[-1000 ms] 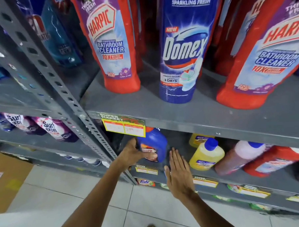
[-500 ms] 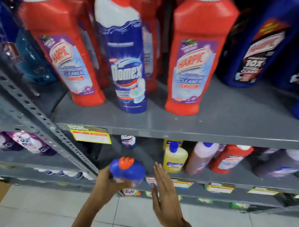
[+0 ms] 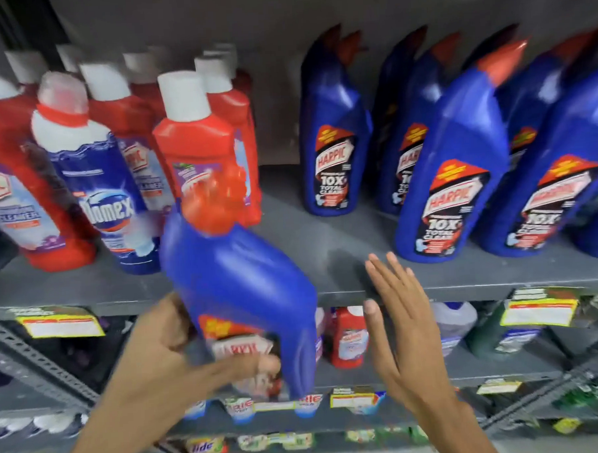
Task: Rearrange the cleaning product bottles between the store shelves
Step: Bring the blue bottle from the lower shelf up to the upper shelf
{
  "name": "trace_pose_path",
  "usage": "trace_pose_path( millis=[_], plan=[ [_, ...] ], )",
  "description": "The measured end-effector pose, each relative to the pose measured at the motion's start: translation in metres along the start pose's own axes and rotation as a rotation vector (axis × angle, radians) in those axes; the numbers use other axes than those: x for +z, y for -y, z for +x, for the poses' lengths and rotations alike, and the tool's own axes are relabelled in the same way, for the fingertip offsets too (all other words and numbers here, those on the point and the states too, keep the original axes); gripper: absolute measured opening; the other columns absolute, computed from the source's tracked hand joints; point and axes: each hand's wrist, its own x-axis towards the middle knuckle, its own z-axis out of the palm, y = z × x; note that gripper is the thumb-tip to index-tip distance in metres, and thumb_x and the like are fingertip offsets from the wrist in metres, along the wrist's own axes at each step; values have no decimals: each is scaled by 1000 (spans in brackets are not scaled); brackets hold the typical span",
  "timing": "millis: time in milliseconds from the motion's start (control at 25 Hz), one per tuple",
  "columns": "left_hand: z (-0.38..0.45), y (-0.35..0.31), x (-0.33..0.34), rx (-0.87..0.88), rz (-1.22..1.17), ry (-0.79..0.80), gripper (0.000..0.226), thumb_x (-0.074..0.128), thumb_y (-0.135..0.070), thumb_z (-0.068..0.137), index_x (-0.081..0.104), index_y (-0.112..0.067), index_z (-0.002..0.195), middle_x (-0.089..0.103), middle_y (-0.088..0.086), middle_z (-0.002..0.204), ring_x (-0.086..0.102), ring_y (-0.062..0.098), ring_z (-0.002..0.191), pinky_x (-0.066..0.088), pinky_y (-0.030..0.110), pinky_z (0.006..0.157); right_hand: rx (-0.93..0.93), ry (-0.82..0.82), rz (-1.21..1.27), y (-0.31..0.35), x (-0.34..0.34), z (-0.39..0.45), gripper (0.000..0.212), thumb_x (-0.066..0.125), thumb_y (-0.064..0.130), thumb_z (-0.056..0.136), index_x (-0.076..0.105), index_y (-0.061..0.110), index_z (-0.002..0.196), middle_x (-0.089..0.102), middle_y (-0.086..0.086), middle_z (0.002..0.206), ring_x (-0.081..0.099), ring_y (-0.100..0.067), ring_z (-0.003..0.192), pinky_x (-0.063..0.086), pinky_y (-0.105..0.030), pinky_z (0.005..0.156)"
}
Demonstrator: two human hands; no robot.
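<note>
My left hand (image 3: pixel 166 362) grips a blue Harpic bottle (image 3: pixel 238 280) with a red cap near its base and holds it upright in front of the grey upper shelf (image 3: pixel 325 232). My right hand (image 3: pixel 401 328) is open and flat, just to the right of the bottle and not touching it. On the shelf's right stand several matching blue Harpic bottles (image 3: pixel 450 182). On its left stand red Harpic bathroom cleaner bottles (image 3: pixel 198 141) and a blue Domex bottle (image 3: pixel 100 187). A bare stretch of shelf lies between the two groups.
The lower shelf holds a small red bottle (image 3: pixel 350 337), a pale purple bottle (image 3: pixel 456 322) and darker ones. Yellow price tags (image 3: pixel 64 327) hang on the shelf edges. A perforated grey upright (image 3: pixel 33 368) runs at the lower left. Packets line the bottom shelf.
My left hand has lifted the blue bottle out of the lower shelf up to the level of the upper shelf. The view has tilted upward. My right hand rose alongside, still open.
</note>
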Motion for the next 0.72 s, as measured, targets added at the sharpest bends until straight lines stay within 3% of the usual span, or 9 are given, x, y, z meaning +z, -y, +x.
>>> trace_pose_path(
  millis=[160, 360, 720],
  plan=[
    [60, -42, 35, 178, -104, 26, 69, 107, -41, 51, 77, -38, 113, 87, -8, 112, 84, 5, 98, 67, 22, 80, 6, 43, -183, -17, -4, 19, 51, 44, 35, 112, 55, 11, 156, 56, -1, 164, 44, -17, 159, 36, -47, 132],
    [131, -28, 68, 143, -68, 0, 67, 105, -25, 57, 75, -41, 116, 87, -5, 114, 85, 13, 100, 68, 27, 80, 7, -48, -344, -17, 5, 20, 46, 51, 32, 109, 68, 7, 144, 68, -8, 152, 64, -25, 143, 47, -46, 123],
    [168, 3, 83, 60, -63, 6, 84, 108, -43, 50, 72, -35, 125, 87, -1, 115, 85, 18, 102, 69, 33, 81, 52, -87, -350, -10, 8, 21, 54, 44, 38, 106, 69, 7, 143, 70, -8, 150, 65, -25, 142, 40, -38, 124]
  ],
)
